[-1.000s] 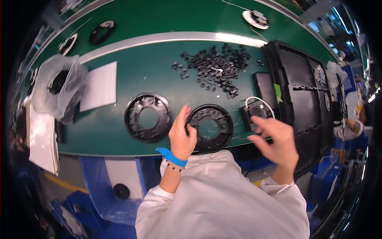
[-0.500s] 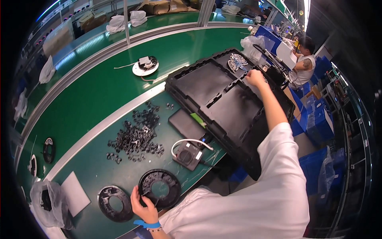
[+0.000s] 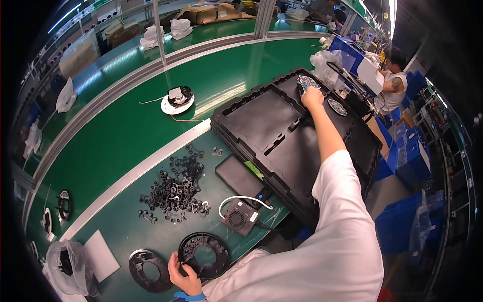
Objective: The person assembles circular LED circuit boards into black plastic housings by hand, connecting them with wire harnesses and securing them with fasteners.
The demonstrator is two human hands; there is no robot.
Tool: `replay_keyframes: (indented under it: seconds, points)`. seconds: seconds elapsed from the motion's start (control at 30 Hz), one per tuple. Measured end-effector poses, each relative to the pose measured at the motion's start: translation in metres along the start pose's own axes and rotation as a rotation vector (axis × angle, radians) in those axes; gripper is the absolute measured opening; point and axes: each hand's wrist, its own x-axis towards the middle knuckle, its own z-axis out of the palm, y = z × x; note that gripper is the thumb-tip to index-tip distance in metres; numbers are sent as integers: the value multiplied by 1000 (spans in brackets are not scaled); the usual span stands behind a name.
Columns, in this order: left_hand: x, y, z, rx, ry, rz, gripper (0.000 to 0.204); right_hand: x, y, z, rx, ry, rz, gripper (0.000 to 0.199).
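Observation:
Near the lower middle, my left hand (image 3: 185,278) grips the left rim of a black ring-shaped plastic housing (image 3: 221,256), its fingers bent at the edge. A second black ring housing (image 3: 138,273) lies just to the left. My right arm stretches far across a black plastic tray (image 3: 251,118). At the tray's far end my right hand (image 3: 313,98) is closed on a round circuit board (image 3: 308,82); its fingertips are partly hidden. Another round circuit board (image 3: 337,106) lies in the tray, to the right of that hand.
Small black parts (image 3: 176,194) lie heaped on the green table, near a black slab-like device (image 3: 235,173) and a small fan unit (image 3: 241,217). A white round assembly (image 3: 177,102) sits on the green belt. A co-worker (image 3: 395,85) sits at far right.
My right hand has shifted left onto the circuit boards, and one board now shows apart on its right. The white assembly has moved slightly left and down in view. My left hand keeps its hold.

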Motion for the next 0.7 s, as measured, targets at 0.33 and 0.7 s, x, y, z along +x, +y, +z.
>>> replay_keyframes:
  seconds: [0.33, 0.7]
  points:
    - [-11, 1, -9, -33, 320, 347, 26, -121, -37, -153, 775, -79, -656, 15]
    - [-47, 69, -36, -754, -165, -168, 52, -435, -125, -214, 689, 443, -1851, 27]
